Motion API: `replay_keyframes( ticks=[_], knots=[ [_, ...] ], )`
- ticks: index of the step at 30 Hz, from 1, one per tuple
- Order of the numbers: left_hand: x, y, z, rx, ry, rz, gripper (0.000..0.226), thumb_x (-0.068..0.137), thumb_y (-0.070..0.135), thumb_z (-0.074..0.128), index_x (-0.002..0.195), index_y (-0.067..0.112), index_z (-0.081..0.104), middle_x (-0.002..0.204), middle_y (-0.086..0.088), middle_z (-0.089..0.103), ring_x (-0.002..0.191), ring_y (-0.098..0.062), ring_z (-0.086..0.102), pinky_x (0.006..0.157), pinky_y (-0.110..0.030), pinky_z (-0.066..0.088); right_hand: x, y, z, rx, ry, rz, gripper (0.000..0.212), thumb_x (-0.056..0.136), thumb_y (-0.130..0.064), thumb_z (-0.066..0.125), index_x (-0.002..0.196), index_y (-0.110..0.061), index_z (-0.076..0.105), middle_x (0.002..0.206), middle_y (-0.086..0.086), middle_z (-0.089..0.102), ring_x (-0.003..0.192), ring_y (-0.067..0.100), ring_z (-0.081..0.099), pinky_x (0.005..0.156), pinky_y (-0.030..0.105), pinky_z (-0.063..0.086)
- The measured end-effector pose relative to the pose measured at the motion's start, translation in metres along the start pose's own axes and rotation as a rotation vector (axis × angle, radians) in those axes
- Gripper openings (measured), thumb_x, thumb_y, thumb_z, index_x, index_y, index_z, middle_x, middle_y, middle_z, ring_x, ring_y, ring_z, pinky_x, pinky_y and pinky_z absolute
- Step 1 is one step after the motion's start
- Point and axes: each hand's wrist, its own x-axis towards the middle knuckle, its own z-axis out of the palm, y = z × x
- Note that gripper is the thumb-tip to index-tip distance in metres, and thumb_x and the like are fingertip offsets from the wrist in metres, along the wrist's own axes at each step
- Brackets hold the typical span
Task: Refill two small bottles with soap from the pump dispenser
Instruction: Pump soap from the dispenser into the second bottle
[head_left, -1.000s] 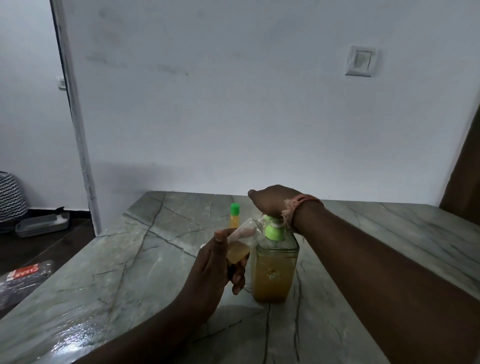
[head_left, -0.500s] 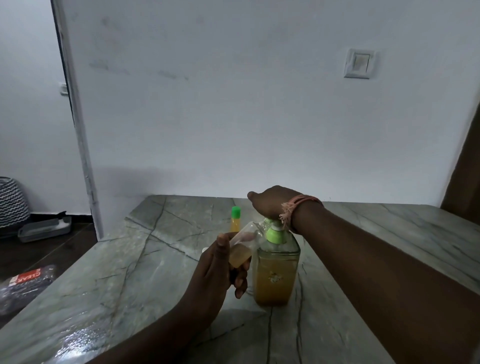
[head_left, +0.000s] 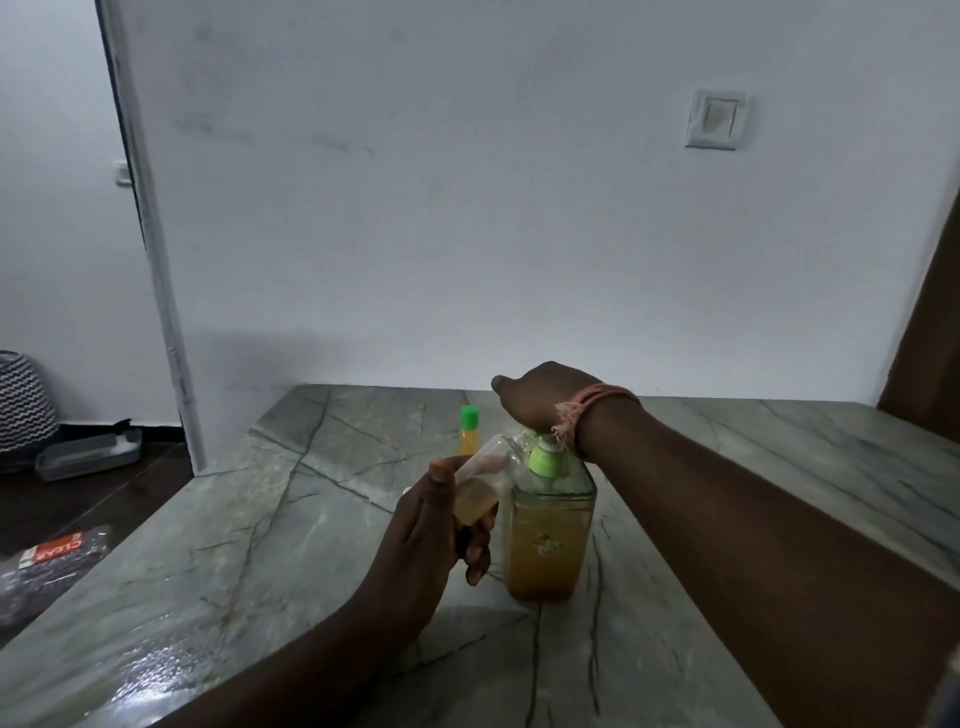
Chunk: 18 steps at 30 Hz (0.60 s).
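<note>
A clear pump dispenser (head_left: 548, 540) with amber soap and a green collar stands on the marble counter (head_left: 260, 519). My right hand (head_left: 540, 402) rests on top of its pump head, which it hides. My left hand (head_left: 441, 525) holds a small clear bottle (head_left: 480, 483), tilted, its open mouth up against the pump spout; amber soap fills its lower part. A second small bottle (head_left: 469, 434) with orange liquid and a green cap stands upright behind, near the wall.
The white wall runs along the counter's far edge, with a switch (head_left: 716, 120) on it. Left of the counter the floor drops away, with a grey tray (head_left: 88, 454), a patterned basket (head_left: 23, 400) and a dark packet (head_left: 47, 566).
Both hands keep their places at the dispenser. The view has shifted slightly; no clear movement of the bottles.
</note>
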Motion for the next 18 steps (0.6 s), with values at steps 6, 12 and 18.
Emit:
replay_keyframes(
  ticks=[6,12,18],
  knots=[
    [0.001,0.001,0.001,-0.007,-0.011,0.0,0.072,0.082,0.079,0.042,0.118,0.021,0.066,0.079,-0.012,0.057,0.057,-0.018,0.051,0.049,-0.031,0.046,0.003,0.004,0.007,0.042,-0.022,0.018,0.046,0.099,-0.041,0.032,0.098,-0.009,0.064,0.117,0.013,0.064,0.103,0.03,0.058,0.085,0.033,0.042],
    [0.0,0.002,0.002,0.007,-0.004,-0.012,0.079,0.08,0.083,0.042,0.116,0.016,0.065,0.078,-0.012,0.057,0.058,-0.019,0.05,0.05,-0.032,0.046,0.003,0.0,0.001,0.004,-0.02,0.03,0.043,0.097,-0.047,0.037,0.082,-0.012,0.057,0.097,0.01,0.061,0.088,0.027,0.058,0.074,0.031,0.04],
    [0.002,-0.001,-0.001,-0.03,-0.018,-0.019,0.078,0.08,0.081,0.046,0.12,0.016,0.064,0.077,-0.012,0.056,0.056,-0.018,0.05,0.049,-0.031,0.046,0.01,0.005,0.009,0.129,0.039,0.038,0.051,0.093,-0.048,0.038,0.086,-0.007,0.069,0.098,0.011,0.071,0.083,0.025,0.062,0.073,0.031,0.045]
  ],
)
